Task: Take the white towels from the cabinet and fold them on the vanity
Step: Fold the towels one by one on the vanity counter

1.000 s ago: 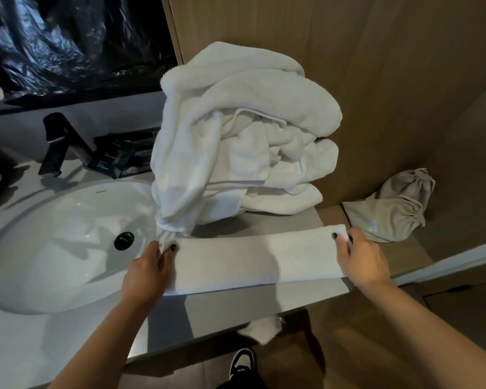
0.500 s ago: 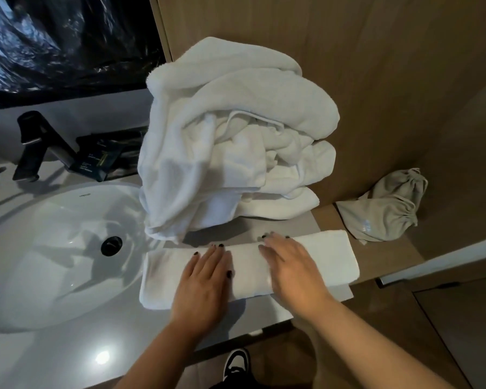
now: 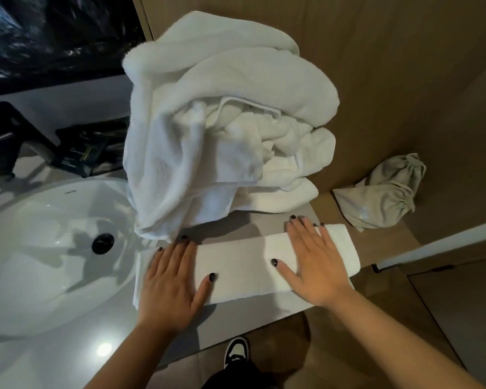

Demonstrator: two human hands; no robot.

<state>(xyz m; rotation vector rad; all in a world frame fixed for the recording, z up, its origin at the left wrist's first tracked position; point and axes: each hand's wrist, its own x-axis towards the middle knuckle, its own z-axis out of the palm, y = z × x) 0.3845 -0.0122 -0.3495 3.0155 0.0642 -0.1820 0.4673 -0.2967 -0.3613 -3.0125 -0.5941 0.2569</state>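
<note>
Both hands lie flat with fingers spread on a long, narrow, folded white towel (image 3: pixel 242 270) at the front of the grey counter (image 3: pixel 275 226). The left hand (image 3: pixel 171 279) presses the end by the white oval sink (image 3: pixel 48 248), and the right hand (image 3: pixel 314 262) presses the other end. This looks like the smoothing step. Next, one end probably needs to fold over the other. Behind them sits a big messy pile of white towels (image 3: pixel 225 122), not folded yet

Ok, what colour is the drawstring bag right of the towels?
Pale grey-beige drawstring bag, plain, seen in the head view.
</note>
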